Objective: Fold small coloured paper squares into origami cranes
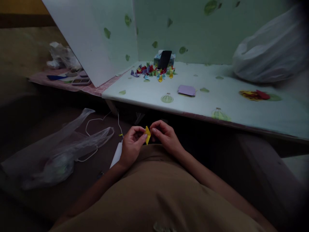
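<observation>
My left hand [131, 143] and my right hand [165, 135] meet just above my lap, below the front edge of a low table [241, 109]. Both pinch a small folded piece of yellow paper [147, 134] between thumb and fingertips. The fingers of each hand are curled closed around it. Far back on the table lies a heap of several small folded paper figures [154, 71] in red, purple, blue and yellow. A stack of purple paper squares [186, 90] lies nearer the middle.
A dark phone [164, 59] leans on a box behind the heap. Red and yellow papers [254, 95] lie at the right, a white plastic bag [270, 48] beyond. A clear plastic bag [58, 148] and white cable [96, 135] lie on the floor left.
</observation>
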{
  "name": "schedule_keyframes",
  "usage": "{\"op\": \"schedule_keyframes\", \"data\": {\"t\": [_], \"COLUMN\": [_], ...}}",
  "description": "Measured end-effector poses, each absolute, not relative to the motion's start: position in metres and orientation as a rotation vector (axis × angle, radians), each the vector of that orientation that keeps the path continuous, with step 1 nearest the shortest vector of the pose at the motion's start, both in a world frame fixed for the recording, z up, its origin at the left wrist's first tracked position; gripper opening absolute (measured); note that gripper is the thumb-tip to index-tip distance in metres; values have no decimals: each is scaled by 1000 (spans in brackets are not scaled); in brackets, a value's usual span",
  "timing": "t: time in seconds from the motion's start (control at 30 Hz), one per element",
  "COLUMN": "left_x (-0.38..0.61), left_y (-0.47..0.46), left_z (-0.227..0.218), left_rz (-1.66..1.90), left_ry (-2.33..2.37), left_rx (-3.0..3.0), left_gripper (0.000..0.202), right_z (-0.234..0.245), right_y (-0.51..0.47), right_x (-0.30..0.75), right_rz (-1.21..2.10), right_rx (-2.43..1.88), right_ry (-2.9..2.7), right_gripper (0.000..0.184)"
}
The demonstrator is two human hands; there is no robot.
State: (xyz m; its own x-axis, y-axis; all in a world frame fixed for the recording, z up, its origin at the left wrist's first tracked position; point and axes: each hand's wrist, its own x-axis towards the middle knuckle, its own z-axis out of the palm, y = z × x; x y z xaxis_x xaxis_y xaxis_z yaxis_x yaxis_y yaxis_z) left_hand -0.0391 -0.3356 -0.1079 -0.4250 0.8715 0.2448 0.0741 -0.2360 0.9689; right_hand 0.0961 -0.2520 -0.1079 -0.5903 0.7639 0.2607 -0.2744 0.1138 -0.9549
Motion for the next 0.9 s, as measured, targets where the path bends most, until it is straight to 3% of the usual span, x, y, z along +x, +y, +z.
{"op": "schedule_keyframes", "data": {"t": [0.57, 0.9], "left_x": [-39, -41], "left_y": [-335, -335], "left_z": [-110, -110], "left_rz": [1707, 1662], "left_ry": [1446, 1484], "left_rx": [1338, 1358], "left_gripper": [14, 16], "right_z": [-110, -109], "right_y": [-251, -249], "right_x": [97, 97], "right_rz": [1411, 1351], "right_rx": [-462, -453], "right_ry": [-1702, -1752], "right_gripper": [11, 15]}}
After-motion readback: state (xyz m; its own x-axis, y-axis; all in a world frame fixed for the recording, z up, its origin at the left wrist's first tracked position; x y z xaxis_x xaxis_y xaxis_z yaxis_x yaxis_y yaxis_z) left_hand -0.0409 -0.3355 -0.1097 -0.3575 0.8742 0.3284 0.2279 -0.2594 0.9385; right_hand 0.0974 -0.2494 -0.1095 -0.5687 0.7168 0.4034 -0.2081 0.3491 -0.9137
